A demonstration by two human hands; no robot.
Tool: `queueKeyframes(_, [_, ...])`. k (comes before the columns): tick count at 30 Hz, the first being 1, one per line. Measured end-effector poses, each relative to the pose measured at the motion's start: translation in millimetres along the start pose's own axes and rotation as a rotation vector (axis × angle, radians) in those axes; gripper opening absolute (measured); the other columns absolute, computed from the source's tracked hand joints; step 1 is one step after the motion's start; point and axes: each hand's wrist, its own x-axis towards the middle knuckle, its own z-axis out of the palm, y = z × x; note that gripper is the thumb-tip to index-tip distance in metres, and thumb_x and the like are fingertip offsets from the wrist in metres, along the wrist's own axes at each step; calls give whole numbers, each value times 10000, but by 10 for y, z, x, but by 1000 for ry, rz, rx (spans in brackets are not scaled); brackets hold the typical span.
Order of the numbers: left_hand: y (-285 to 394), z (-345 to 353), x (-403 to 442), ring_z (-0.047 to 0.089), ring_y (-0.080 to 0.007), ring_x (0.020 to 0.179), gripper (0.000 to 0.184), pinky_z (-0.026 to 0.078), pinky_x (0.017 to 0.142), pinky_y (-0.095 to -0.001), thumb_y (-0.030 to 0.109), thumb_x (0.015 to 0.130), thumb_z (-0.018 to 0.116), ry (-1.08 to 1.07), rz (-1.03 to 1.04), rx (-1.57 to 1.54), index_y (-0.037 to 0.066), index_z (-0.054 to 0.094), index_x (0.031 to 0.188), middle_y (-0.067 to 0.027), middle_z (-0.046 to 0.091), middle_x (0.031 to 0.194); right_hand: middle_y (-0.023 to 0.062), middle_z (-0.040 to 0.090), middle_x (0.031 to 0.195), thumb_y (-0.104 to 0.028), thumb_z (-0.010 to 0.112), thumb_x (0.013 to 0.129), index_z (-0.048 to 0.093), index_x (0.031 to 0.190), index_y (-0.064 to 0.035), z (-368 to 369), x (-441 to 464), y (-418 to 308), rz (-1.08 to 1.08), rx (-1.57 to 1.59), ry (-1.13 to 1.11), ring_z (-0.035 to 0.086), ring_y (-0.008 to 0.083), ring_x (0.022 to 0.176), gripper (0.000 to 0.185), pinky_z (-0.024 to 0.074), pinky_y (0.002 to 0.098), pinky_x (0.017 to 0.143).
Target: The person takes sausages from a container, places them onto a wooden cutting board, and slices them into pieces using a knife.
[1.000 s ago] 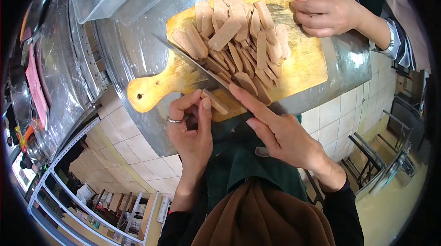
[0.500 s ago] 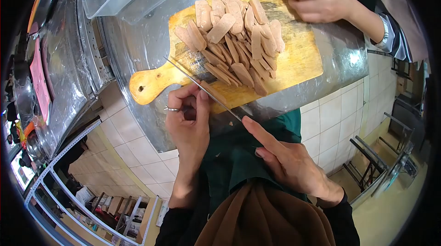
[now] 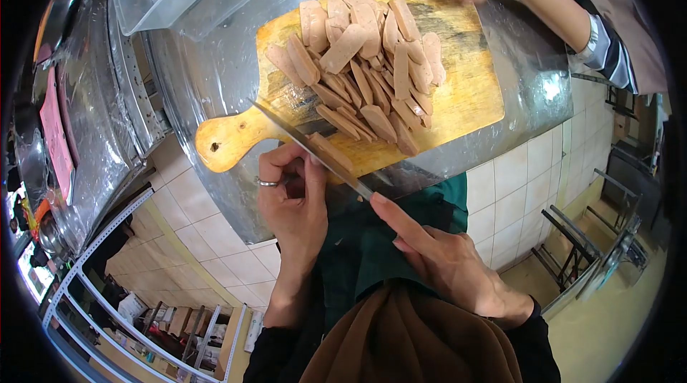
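The steel table (image 3: 207, 75) seems to serve as firm backing for the wooden board (image 3: 465, 97), where the heap of brown slices (image 3: 347, 47) lies away from the near edge, probably so the blade has room. The right hand (image 3: 451, 265) is closed on the knife (image 3: 315, 148), index finger reaching along it, likely for control; the left hand (image 3: 293, 197) curls its fingertips close together beside the blade, perhaps to steady the loose piece (image 3: 334, 154) at the board's near edge, though whether they grip it I cannot tell
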Motion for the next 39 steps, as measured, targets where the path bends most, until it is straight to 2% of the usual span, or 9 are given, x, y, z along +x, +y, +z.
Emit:
queueKeyframes(2, [-2, -2, -4, 538, -34, 737, 140, 449, 653, -172, 21, 958, 618, -3, 33, 17, 11, 561, 1085, -4, 592, 879, 241, 663, 1005, 6, 565, 938, 332, 1525, -161, -34, 12, -69, 92, -61, -67, 654, 404, 824, 653, 539, 396, 720])
queueKeyframes(3, [14, 4, -3, 540, -38, 741, 140, 452, 659, -174, 14, 957, 614, -5, 42, 14, 9, 555, 1084, -8, 590, 884, 249, 643, 913, -35, 554, 954, 287, 1536, -205, -14, 10, -28, 34, -85, -35, 644, 422, 775, 663, 537, 427, 676])
queueKeyframes(22, [59, 24, 18, 515, -40, 687, 164, 430, 615, -177, -33, 912, 644, -5, 11, 70, 15, 552, 1039, -11, 587, 884, 254, 634, 990, -31, 539, 958, 271, 1538, -187, -98, 248, -48, -62, -7, -11, 632, 445, 841, 657, 531, 445, 714])
queueKeyframes(37, [30, 64, 29, 491, -27, 677, 167, 417, 594, -173, -18, 913, 664, 35, -15, -32, 8, 590, 1060, 2, 580, 858, 258, 627, 1051, -28, 527, 961, 259, 1540, -172, -21, 443, -78, -134, 67, 40, 623, 462, 893, 653, 527, 459, 744])
queueKeyframes(39, [59, 74, 21, 488, -27, 673, 168, 417, 592, -174, -18, 913, 664, 30, -16, 29, 8, 590, 1061, 3, 578, 856, 258, 622, 1191, 20, 526, 947, 294, 1529, -121, -38, 433, -125, -67, 45, 5, 611, 465, 1006, 641, 525, 440, 830])
